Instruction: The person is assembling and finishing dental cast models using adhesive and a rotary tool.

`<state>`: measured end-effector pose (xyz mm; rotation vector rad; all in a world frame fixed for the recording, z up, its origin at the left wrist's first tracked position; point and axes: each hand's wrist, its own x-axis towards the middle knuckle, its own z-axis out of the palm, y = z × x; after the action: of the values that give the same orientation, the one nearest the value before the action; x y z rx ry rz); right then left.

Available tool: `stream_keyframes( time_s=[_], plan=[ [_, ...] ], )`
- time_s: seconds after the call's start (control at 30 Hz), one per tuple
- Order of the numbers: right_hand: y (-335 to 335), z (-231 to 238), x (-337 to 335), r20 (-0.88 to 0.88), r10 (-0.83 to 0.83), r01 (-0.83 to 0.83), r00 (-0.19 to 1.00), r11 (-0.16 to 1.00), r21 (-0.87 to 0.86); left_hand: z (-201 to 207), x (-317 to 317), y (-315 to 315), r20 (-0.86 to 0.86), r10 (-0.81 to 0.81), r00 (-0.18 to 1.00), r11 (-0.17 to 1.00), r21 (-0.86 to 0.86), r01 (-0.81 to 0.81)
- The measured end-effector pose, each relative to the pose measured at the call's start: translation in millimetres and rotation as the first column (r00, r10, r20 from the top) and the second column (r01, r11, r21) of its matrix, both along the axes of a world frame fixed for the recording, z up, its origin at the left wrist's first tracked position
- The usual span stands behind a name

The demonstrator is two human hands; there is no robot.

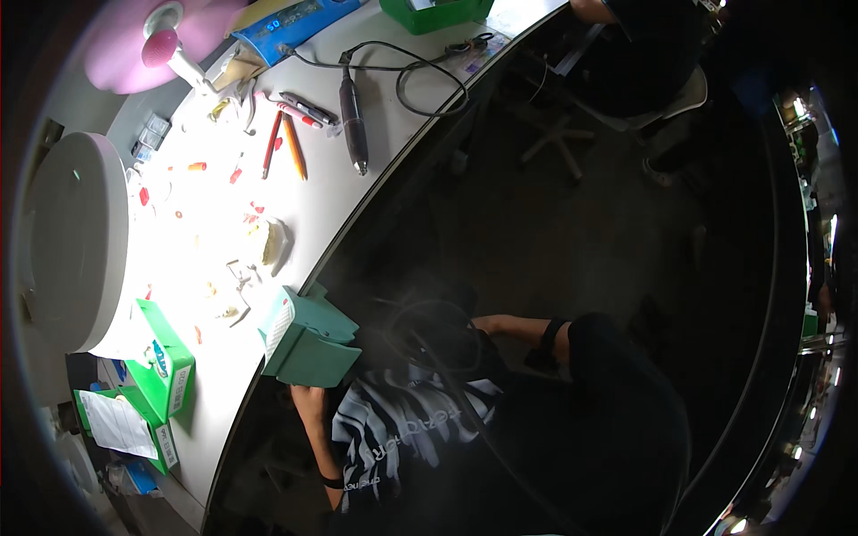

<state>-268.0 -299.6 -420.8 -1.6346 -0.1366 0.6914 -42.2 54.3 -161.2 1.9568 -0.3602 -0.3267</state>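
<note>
My left hand [308, 399] reaches up to the lower side of a teal-green box-like holder [313, 344] at the bench's front edge. It seems to touch the holder, but its fingers are hidden behind it. My right hand [485, 325] is off the bench, over my lap, next to a dark rounded shape with a thin loop over it. The fingers of that hand fade into the dark, and whatever they may hold cannot be made out. A pale dental model [261, 243] lies on the white bench just beyond the holder, near a small metal frame [238, 272].
A dark handpiece [354, 125] with a looping cable lies near pencils [293, 147] and pens. A blue control unit [290, 31] stands behind. Green trays [181, 389] occupy the left, below a large white lamp head [76, 241]. Another person sits far right beside a chair [688, 94].
</note>
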Motion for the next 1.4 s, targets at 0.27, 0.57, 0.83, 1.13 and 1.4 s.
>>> stream_keyframes(
  time_s=[0.27, 0.57, 0.83, 1.13, 1.4],
  plan=[
    [-56, 49, -5, -0.100, -0.052, 0.051, 0.994, 0.999, -0.015, -39, 6, 34, -0.122, -0.056, 0.991, 0.998, -0.025, 0.053],
    [-50, 80, -18, -0.164, -0.441, 0.470, 0.882, 0.837, 0.281, -16, 7, 23, -0.066, -0.054, 0.996, 0.997, -0.054, 0.050],
    [18, 270, 7, -0.366, -0.320, 0.455, 0.874, 0.801, 0.388, 80, -9, -15, 0.143, -0.301, 0.943, 0.946, 0.170, 0.276],
    [22, 189, 0, -0.269, -0.228, 0.298, 0.936, 0.920, 0.256, 80, -13, 9, -0.179, -0.419, 0.890, 0.881, 0.155, 0.447],
    [34, 153, 45, -0.300, -0.068, 0.147, 0.951, 0.957, 0.250, 94, -48, 58, -0.380, -0.231, 0.896, 0.948, 0.119, 0.295]
  ],
)
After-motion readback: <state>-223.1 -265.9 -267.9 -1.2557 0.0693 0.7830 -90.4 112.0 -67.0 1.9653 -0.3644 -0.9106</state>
